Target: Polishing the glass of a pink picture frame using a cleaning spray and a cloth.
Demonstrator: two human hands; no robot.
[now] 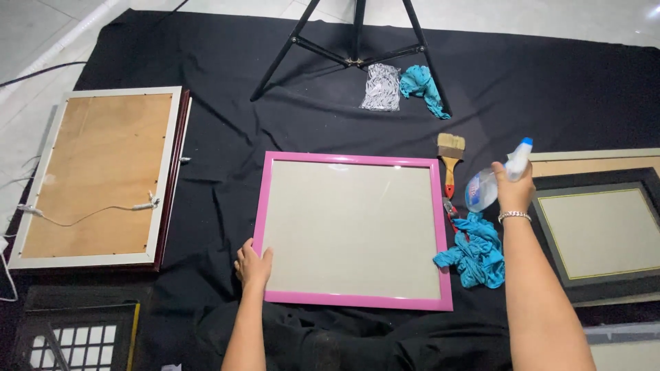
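Observation:
A pink picture frame [352,299] with a glass front lies flat on a black cloth [227,103] before me. My left hand [253,264] rests on the frame's lower left corner, fingers spread on its edge. To the right of the frame, my right hand [514,191] grips a clear spray bottle [481,189] with a white and blue nozzle. A crumpled teal rag [476,251] lies just below the bottle, beside the frame's right edge.
A paintbrush [450,158] with a red handle lies right of the frame. Stacked frames [96,172] lie face down at left, with dark frames [598,233] at right and another [69,330] at bottom left. Tripod legs [354,48], a grey bag [381,88] and a second teal rag [421,84] sit at the back.

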